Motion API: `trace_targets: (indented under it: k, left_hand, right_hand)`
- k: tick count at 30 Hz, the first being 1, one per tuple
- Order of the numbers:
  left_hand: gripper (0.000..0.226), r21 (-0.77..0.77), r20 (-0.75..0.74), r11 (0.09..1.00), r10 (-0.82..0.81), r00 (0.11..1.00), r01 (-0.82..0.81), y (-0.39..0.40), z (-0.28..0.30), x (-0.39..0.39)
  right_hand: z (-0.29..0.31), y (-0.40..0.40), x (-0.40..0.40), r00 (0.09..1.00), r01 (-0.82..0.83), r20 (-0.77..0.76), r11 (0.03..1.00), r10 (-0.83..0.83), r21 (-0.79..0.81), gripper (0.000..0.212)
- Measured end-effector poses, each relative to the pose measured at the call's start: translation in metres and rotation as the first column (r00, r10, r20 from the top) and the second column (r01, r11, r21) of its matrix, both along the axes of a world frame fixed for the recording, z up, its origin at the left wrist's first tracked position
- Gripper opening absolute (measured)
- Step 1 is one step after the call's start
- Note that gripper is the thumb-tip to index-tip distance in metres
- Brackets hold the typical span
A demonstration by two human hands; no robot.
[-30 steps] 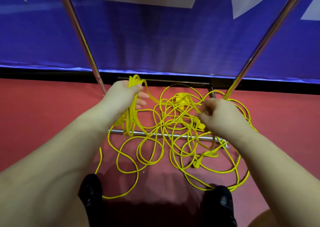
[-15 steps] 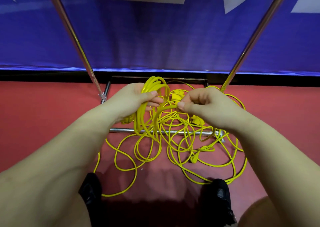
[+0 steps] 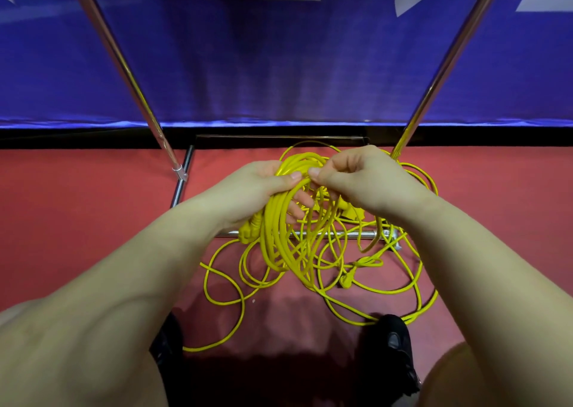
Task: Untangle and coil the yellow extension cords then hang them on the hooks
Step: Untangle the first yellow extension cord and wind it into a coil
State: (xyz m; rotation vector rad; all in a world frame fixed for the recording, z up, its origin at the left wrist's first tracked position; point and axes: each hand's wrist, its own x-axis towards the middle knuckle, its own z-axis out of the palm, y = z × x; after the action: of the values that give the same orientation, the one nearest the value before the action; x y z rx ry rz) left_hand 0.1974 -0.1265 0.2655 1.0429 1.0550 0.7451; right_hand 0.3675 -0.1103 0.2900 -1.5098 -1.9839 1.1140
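Item 1, left hand (image 3: 260, 186): raised above the floor, fingers and thumb curled round a gathered bundle of loops (image 3: 279, 229) of yellow extension cord; the loops hung down from the palm in a long oval. A yellow plug (image 3: 249, 229) dangled just beside the wrist at the bundle's left edge.

Item 2, right hand (image 3: 359, 177): touching the left hand thumb to thumb, its thumb and forefinger pinching a strand of cord at the top of the bundle, other fingers curled.

Item 3, loose cord (image 3: 366, 285): a tangled spread of yellow cord lay on the red floor (image 3: 77, 220) beneath both hands, draped over the chrome base bar (image 3: 350, 234) of a rack; one strand trailed left toward the near shoe. A second plug end (image 3: 347, 279) lay within the tangle.

Item 4, rack: two chrome uprights, left upright (image 3: 124, 68) and right upright (image 3: 446, 62), rose steeply on either side of the hands.

Item 5, background: a blue banner (image 3: 279, 65) stood behind the rack.

Item 6, two black shoes, left shoe (image 3: 167, 341) and right shoe (image 3: 393, 341), stood at the frame's lower edge.
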Motion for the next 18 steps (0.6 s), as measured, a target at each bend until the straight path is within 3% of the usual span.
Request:
trace_targets:
  k: [7,13,15,18]
  left_hand:
    - [0.017,0.0,-0.013,1.0,0.012,1.0,-0.012,-0.002,-0.005,-0.001]
    - [0.018,0.061,-0.062,0.998,0.012,0.998,-0.008,-0.004,-0.008,0.0]
    - [0.018,0.093,-0.048,0.994,0.054,0.997,-0.049,-0.001,-0.008,-0.003]
    - [0.018,0.118,0.045,0.973,0.195,0.98,-0.199,0.005,-0.002,-0.011]
  right_hand:
    - [-0.004,-0.003,-0.004,0.992,-0.038,-0.123,0.986,0.018,-0.164,0.03]
    - [-0.007,-0.005,-0.005,0.995,-0.004,-0.101,0.986,-0.012,-0.164,0.03]
    - [-0.008,-0.005,-0.002,1.0,-0.024,-0.01,0.985,0.023,-0.17,0.034]
    - [-0.019,-0.001,0.01,0.933,-0.111,0.321,0.979,0.161,-0.169,0.04]
